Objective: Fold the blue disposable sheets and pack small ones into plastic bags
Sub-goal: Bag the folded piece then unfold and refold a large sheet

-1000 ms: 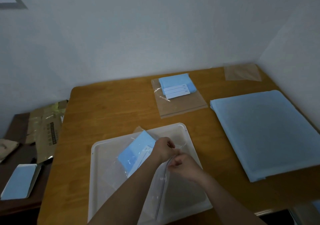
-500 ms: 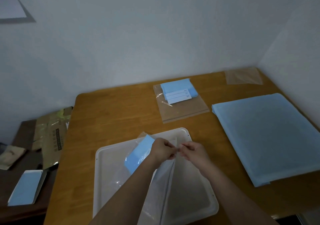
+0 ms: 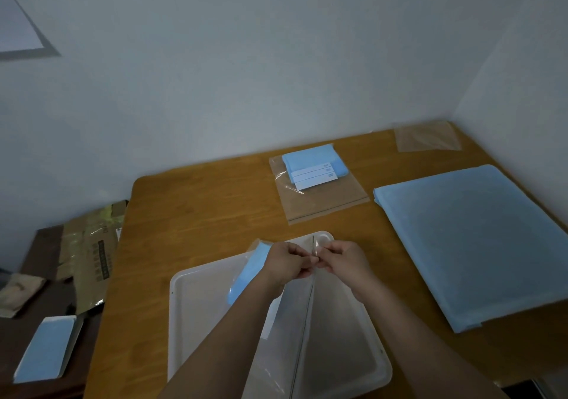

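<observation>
Head view shows both hands meeting over the white tray [image 3: 190, 306]: left hand [image 3: 284, 263] and right hand [image 3: 345, 260] pinch the plastic bag [image 3: 310, 315] along its zip strip, a small folded blue sheet [image 3: 249, 272] inside, just left of the left hand. Sealing looks nearly finished. Beyond the hands lies a filled bag [image 3: 316, 183]; right of them, the big blue stack [image 3: 479, 241] seems untouched.

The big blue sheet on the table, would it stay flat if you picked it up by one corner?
Probably not. The big blue sheet looks thin and soft, so it would likely droop. It seems light, and might slide easily on the smooth wooden table.
</observation>
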A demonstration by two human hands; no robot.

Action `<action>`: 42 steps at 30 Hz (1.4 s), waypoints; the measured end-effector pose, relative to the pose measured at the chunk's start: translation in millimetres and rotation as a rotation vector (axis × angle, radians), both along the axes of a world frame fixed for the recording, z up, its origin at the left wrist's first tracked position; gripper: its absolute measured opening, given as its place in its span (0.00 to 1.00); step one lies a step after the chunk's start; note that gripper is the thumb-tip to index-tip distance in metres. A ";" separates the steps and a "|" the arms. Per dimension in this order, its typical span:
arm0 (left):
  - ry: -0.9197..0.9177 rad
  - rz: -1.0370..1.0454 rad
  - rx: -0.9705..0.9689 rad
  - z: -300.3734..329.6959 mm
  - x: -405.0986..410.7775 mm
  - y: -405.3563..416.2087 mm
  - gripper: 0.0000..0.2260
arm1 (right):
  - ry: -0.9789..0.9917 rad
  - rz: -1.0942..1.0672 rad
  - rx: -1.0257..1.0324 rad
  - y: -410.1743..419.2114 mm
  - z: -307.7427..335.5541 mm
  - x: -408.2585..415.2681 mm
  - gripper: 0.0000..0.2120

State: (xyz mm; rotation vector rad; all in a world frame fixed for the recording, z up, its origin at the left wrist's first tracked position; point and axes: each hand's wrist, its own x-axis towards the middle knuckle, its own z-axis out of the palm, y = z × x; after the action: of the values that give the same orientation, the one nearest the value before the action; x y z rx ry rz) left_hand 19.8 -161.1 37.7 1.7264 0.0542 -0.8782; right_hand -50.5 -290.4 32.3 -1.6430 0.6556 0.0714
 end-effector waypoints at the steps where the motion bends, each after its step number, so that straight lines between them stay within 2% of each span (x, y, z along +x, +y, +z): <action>1: 0.014 0.008 -0.004 -0.5 0.7 0.2 0.07 | -0.005 -0.008 0.005 -0.8 0.6 0.2 0.08; 5: 0.004 -0.013 0.014 -0.6 1.4 -1.8 0.04 | -0.002 -0.006 -0.059 1.1 0.5 2.6 0.08; 8: -0.013 -0.017 0.032 -0.3 2.0 -4.7 0.10 | 0.012 -0.013 -0.112 2.7 0.2 4.4 0.10; 17: -0.006 -0.020 0.018 3.8 6.0 -8.5 0.07 | 0.018 -0.124 0.004 4.3 -0.1 5.5 0.10; 24: -0.146 -0.067 -0.027 11.3 5.4 -13.7 0.03 | -0.050 0.002 -0.104 -4.1 9.4 8.5 0.08; 27: -0.210 -0.098 -0.009 13.6 5.4 -17.4 0.07 | -0.052 0.019 -0.169 -8.1 13.3 10.9 0.04; 34: -0.156 -0.042 -0.019 13.8 5.7 -19.7 0.09 | -0.023 0.002 -0.229 -8.0 14.2 10.5 0.07; 38: -0.073 0.057 -0.088 12.0 6.8 -17.7 0.11 | 0.012 -0.129 -0.112 -11.1 8.7 9.8 0.06; 42: -0.132 0.098 -0.099 11.4 5.7 -20.0 0.09 | 0.023 -0.055 0.006 -8.8 9.0 10.1 0.03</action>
State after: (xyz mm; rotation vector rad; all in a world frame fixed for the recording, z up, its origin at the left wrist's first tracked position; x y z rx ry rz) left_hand 25.5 -181.1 49.1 1.6706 0.0076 -0.6825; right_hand -40.4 -299.2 41.3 -1.6190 0.7175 0.0525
